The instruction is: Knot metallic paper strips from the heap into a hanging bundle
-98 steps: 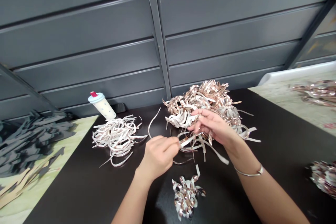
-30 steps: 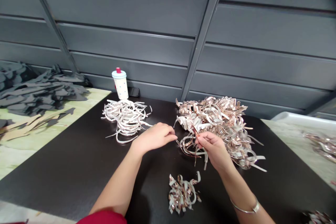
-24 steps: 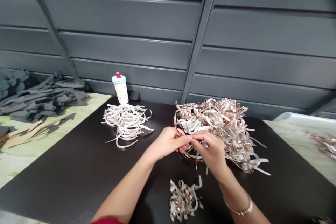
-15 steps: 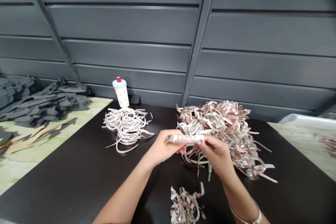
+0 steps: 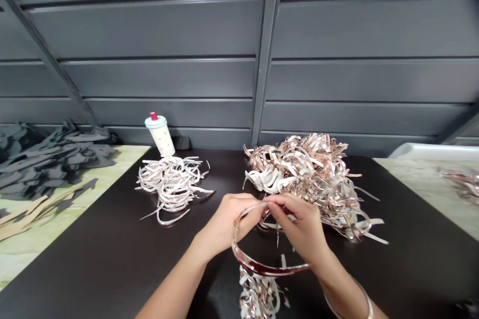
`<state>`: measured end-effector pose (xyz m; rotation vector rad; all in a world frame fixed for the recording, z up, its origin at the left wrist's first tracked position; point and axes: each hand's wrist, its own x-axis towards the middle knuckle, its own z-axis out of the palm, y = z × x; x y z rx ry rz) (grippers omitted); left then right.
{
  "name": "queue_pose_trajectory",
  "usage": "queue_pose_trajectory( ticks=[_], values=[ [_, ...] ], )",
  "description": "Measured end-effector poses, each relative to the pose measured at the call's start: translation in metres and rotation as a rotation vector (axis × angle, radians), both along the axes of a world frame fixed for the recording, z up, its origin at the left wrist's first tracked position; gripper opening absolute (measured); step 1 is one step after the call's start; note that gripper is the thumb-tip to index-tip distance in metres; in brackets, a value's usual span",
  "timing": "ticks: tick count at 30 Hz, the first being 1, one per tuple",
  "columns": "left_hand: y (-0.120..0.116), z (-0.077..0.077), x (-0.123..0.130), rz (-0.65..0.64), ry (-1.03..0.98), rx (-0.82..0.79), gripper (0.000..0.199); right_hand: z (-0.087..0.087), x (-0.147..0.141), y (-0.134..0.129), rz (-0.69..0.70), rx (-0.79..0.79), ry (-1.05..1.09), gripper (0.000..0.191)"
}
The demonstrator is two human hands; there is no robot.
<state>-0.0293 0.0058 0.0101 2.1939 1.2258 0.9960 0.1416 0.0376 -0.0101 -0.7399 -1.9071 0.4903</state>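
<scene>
In front of the large heap, my left hand (image 5: 232, 223) and my right hand (image 5: 302, 227) meet with fingertips pinched together. Between them they hold a narrow shiny metallic strip (image 5: 258, 266), which curves down in a loop below the hands and passes under my right wrist. The exact grip at the fingertips is partly hidden. Just beyond my hands lies a tangled heap of rose-gold and white strips (image 5: 318, 179). Nearer to me, below the loop, is a small pile of curled metallic scraps (image 5: 258, 294).
A pile of whitish strips (image 5: 174, 184) lies on the black table (image 5: 112, 249), before a cream cup with a blue lid (image 5: 161, 135) and a dark flat object (image 5: 182, 143). Dark grey cut pieces (image 5: 56, 159) are stacked at left. A grey panelled wall (image 5: 168, 25) stands behind.
The strip, seen before as a short flat length between my hands, now hangs in a wide loop. My hands have come closer together, and the view has turned slightly.
</scene>
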Motion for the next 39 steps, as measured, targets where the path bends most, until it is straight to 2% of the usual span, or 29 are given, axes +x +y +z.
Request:
queue_pose_trajectory(
  ticks=[5,12,21,24,28,31,34,39],
  values=[
    [-0.001,-0.001,0.003,0.004,-0.018,0.0,0.036,-0.002,0.003,-0.002,-0.033,0.205,0.008,0.014],
    [-0.005,0.002,0.007,-0.005,0.035,0.047,0.034,-0.003,0.003,-0.005,-0.059,0.305,-0.112,0.017],
    [-0.009,-0.004,0.014,0.007,0.15,0.048,0.025,-0.002,0.004,-0.006,-0.098,0.3,-0.222,0.024],
    [-0.009,-0.003,0.016,0.016,0.101,0.047,0.03,-0.002,0.003,-0.004,-0.115,0.282,-0.181,0.025],
    [-0.009,-0.001,0.016,0.063,0.003,0.046,0.035,-0.002,0.004,0.0,-0.052,0.213,-0.066,0.019],
    [-0.009,0.001,0.017,0.081,-0.007,0.052,0.033,-0.005,0.004,0.001,-0.045,0.243,-0.063,0.017],
    [-0.01,0.003,0.017,0.094,0.028,0.056,0.031,-0.005,0.005,-0.002,-0.07,0.299,-0.137,0.019],
    [-0.011,0.0,0.02,0.103,0.157,0.014,0.029,-0.002,0.007,-0.007,-0.119,0.383,-0.414,0.03]
  ],
)
